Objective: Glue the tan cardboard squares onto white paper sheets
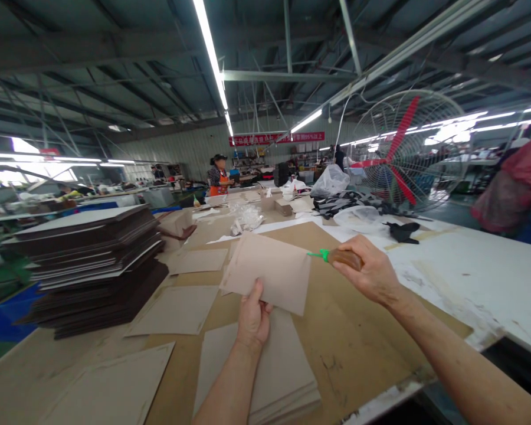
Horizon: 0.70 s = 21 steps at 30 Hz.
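My left hand [254, 319] grips a beige cardboard sheet [272, 268] by its near edge, thumb on top and fingers underneath. In my right hand [371, 271] is a brown glue bottle [346, 258] with a green nozzle, its tip at the sheet's upper right corner. Whether the tip touches the card I cannot tell. Under my left forearm lies a pile of similar sheets [287, 378]. More single cardboard sheets [174, 308] are spread to the left, with marks along their edges.
A tall stack of dark boards [97, 265] stands at the left. Plastic bags [331, 180] and black scraps [349, 205] lie at the back of the table. A large fan [407, 153] with red blades stands beyond, right. A person [219, 176] in an orange apron is farther back.
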Each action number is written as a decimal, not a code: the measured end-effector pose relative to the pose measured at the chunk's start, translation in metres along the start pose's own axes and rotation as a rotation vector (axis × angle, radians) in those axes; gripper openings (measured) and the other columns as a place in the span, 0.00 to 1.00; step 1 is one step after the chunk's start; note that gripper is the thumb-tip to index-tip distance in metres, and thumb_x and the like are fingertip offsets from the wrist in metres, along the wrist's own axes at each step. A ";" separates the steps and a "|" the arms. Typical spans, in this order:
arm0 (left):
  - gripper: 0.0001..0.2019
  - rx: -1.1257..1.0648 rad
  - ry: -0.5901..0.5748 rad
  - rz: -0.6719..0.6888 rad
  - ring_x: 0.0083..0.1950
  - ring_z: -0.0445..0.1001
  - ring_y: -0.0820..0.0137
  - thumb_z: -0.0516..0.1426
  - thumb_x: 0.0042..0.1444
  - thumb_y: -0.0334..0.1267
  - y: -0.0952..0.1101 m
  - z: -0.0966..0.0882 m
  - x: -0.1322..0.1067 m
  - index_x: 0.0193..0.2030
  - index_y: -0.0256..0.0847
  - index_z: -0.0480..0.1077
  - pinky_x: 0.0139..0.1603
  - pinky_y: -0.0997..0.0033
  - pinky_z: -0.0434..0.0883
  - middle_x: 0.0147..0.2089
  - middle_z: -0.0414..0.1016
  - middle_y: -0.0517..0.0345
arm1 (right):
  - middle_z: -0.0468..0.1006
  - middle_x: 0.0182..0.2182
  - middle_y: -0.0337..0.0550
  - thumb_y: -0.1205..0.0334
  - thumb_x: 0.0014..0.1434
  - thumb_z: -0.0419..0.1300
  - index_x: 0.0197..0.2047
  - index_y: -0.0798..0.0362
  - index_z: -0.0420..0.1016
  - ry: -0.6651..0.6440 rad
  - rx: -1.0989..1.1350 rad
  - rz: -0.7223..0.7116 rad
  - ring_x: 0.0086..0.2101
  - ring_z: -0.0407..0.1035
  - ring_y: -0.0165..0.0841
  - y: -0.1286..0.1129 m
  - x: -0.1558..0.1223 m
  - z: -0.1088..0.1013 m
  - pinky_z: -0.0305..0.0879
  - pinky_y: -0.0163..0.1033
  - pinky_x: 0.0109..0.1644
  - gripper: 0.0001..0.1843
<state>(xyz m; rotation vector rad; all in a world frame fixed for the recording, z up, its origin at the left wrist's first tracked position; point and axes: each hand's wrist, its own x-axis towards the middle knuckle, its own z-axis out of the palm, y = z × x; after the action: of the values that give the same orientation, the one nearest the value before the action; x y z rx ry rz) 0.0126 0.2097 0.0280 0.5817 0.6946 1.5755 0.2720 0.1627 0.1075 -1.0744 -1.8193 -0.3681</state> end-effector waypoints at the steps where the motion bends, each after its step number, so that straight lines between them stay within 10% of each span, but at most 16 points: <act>1: 0.23 -0.001 0.005 0.000 0.23 0.71 0.80 0.73 0.34 0.42 0.000 0.000 0.000 0.37 0.40 0.73 0.14 0.83 0.56 0.30 0.76 0.66 | 0.72 0.36 0.43 0.59 0.60 0.62 0.43 0.50 0.71 0.005 0.000 -0.001 0.38 0.68 0.40 0.001 -0.001 0.000 0.66 0.44 0.41 0.09; 21: 0.17 -0.035 0.054 -0.003 0.21 0.67 0.82 0.70 0.42 0.37 0.001 0.000 0.002 0.38 0.37 0.72 0.13 0.85 0.50 0.31 0.75 0.64 | 0.71 0.40 0.45 0.64 0.62 0.60 0.47 0.49 0.69 -0.181 0.118 -0.029 0.39 0.69 0.39 -0.034 -0.042 -0.007 0.67 0.43 0.41 0.10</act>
<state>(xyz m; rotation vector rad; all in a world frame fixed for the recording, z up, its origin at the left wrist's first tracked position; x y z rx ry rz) 0.0116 0.2116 0.0282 0.5141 0.7070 1.6023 0.2548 0.1174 0.0819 -1.0278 -1.9920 -0.1822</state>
